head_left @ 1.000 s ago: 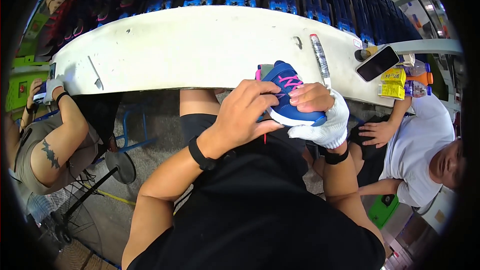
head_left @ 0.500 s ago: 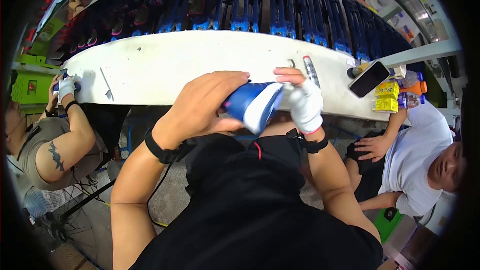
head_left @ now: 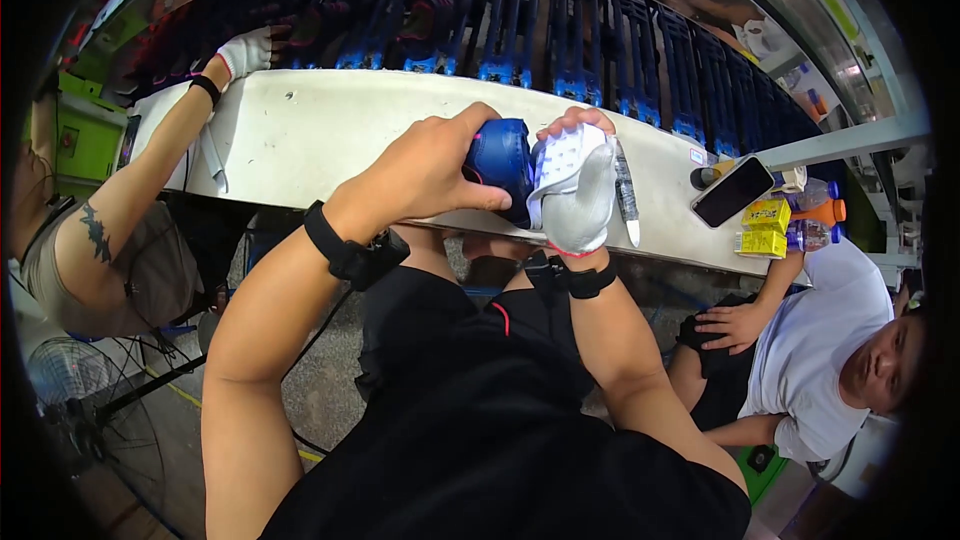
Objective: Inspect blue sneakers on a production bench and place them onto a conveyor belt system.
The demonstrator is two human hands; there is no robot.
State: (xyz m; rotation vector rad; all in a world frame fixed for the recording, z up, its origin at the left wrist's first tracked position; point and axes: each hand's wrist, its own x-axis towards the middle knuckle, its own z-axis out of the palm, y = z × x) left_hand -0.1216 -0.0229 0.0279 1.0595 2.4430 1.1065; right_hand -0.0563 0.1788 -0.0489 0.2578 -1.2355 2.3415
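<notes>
A blue shoe (head_left: 503,162) is held over the bench's near edge, its upper turned toward my left side. My left hand (head_left: 430,165) is bare and wraps round that side, thumb low and fingers over the top. My right hand (head_left: 580,190), in a white glove with bare fingertips, closes on the shoe's other side. A bright white patch with dots lies between the glove and the blue upper; I cannot tell whether it belongs to shoe or glove. Just right of the glove a slim pen-like tool (head_left: 628,202) with a white tip lies on the bench.
Beyond the white bench (head_left: 330,130) runs a conveyor of blue racks (head_left: 510,30), with dark shoes on some. A phone (head_left: 735,190), yellow boxes (head_left: 765,228) and bottles (head_left: 818,212) stand right. A co-worker's gloved hand (head_left: 250,50) reaches the racks at left; another person (head_left: 820,310) sits right.
The shoe has turned and moved up over the bench; its white side marking no longer shows. My right hand has closed on it. The left co-worker's hand has reached out to the racks.
</notes>
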